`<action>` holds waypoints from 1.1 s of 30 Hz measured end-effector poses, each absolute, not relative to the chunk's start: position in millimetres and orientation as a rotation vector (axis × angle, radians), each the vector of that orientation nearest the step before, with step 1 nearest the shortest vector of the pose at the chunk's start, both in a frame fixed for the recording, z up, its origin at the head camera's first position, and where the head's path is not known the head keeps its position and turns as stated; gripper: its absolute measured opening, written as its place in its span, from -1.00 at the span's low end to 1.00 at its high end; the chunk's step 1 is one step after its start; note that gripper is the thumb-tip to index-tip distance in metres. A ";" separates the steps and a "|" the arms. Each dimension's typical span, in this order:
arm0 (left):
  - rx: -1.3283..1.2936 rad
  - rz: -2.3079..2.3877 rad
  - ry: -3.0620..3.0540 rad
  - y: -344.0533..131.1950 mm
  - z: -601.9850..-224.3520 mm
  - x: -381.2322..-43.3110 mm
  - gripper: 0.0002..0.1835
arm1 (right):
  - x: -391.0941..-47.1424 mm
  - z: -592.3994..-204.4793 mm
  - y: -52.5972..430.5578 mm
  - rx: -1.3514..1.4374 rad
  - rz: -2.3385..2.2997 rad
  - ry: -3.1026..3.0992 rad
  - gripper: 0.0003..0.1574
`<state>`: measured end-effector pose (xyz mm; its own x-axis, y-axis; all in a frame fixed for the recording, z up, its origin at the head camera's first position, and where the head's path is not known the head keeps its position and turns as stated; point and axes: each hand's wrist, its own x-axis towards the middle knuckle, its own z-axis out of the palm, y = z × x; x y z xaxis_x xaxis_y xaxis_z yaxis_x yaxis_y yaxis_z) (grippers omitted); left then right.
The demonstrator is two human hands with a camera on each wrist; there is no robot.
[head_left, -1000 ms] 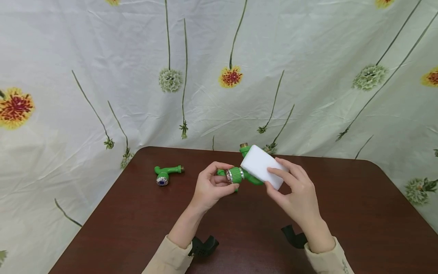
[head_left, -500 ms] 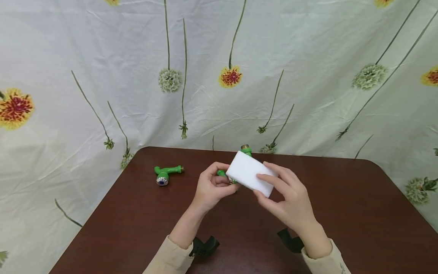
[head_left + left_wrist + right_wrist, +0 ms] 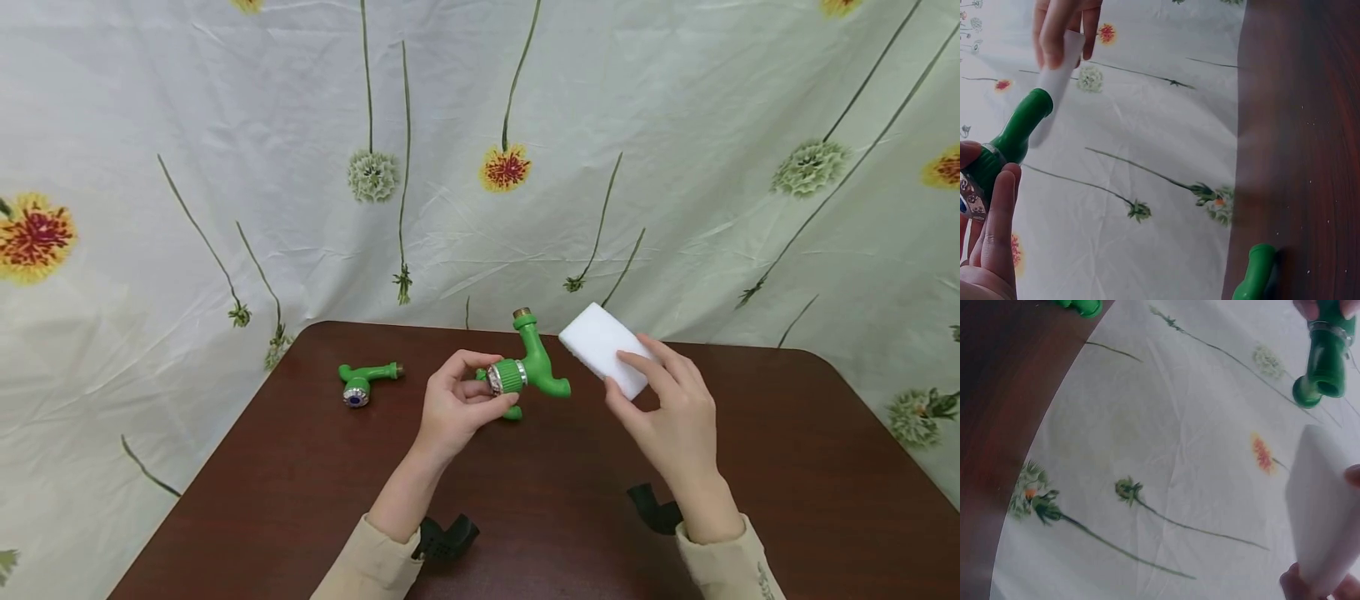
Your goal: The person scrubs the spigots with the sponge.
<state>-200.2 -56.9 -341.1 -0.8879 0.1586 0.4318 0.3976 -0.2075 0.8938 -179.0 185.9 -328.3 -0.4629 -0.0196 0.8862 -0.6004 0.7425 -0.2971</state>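
Note:
My left hand [image 3: 454, 410] grips a green tap [image 3: 537, 365] by its ribbed knob with a silver collar. The tap is held up over the table, its brass threaded end pointing up and its spout toward the right. My right hand [image 3: 678, 421] pinches a white sponge block [image 3: 602, 343] between thumb and fingers, a small gap away from the tap's spout. In the left wrist view the sponge [image 3: 1054, 94] is partly behind the green spout [image 3: 1030, 119]. The right wrist view has the spout [image 3: 1327, 362] above the sponge [image 3: 1319, 500].
A second green tap [image 3: 357, 385] lies on the dark brown table [image 3: 540, 500] at the left. Another green tap [image 3: 513, 412] rests behind my left hand, mostly hidden. A white floral cloth [image 3: 465, 100] hangs behind the table. Black curved pieces [image 3: 450, 537] sit at both wrists.
The sponge first moved left across the tap, covering most of it, then swung back right and off it. The left hand keeps its grip, and the tap is tilted slightly differently.

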 end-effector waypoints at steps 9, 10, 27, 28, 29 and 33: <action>-0.690 -2.261 -1.832 -54.7 -340.7 -198.6 -0.57 | -170.7 -322.8 165.3 0.822 0.792 -1.865 -0.64; -0.702 -2.268 -1.822 -54.5 -340.9 -198.2 -0.56 | -170.2 -323.0 163.2 0.852 0.783 -1.868 -0.64; -0.726 -2.207 -1.818 -58.4 -339.3 -197.4 -0.57 | -184.8 -331.1 191.1 0.575 0.831 -1.889 -0.64; -0.722 -2.203 -1.818 -58.7 -339.2 -197.5 -0.58 | -184.9 -331.0 191.7 0.592 0.853 -1.880 -0.65; -0.718 -2.198 -1.820 -58.8 -339.0 -197.5 -0.58 | -184.9 -330.9 191.9 0.617 0.872 -1.874 -0.66; -0.719 -2.205 -1.810 -59.7 -338.2 -197.9 -0.58 | -184.9 -330.4 191.5 0.726 0.918 -1.868 -0.69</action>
<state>-197.9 -59.7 -338.2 -0.8619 0.1493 0.4846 0.4462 -0.2306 0.8647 -184.9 191.5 -330.4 -0.4196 -0.1086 0.9012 -0.7800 0.5510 -0.2967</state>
